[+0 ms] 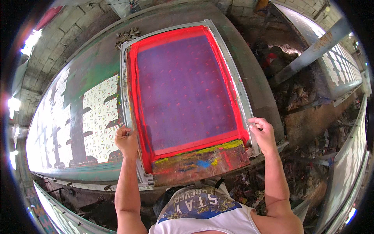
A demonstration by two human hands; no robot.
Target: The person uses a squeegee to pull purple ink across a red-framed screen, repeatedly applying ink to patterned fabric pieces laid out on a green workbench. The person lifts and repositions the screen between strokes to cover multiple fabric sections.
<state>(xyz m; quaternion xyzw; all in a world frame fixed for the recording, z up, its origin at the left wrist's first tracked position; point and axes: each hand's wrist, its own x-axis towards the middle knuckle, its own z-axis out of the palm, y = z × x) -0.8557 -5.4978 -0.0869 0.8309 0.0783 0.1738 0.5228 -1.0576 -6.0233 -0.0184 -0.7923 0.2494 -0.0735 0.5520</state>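
A large printing screen with a grey metal frame (241, 87), red-taped borders and a purple mesh (183, 89) lies flat on a long table. My left hand (125, 139) grips the frame's left side near its front corner. My right hand (261, 132) grips the frame's right side near the front. A wooden squeegee (200, 164) smeared with red, yellow and blue ink rests across the screen's near end, between my hands.
The long green table (93, 74) runs off to the left, covered with white patterned printed fabric (99, 117). Small metal pieces (127, 36) lie beyond the screen's far corner. Debris litters the floor at right (304, 117), beside another long table (350, 156).
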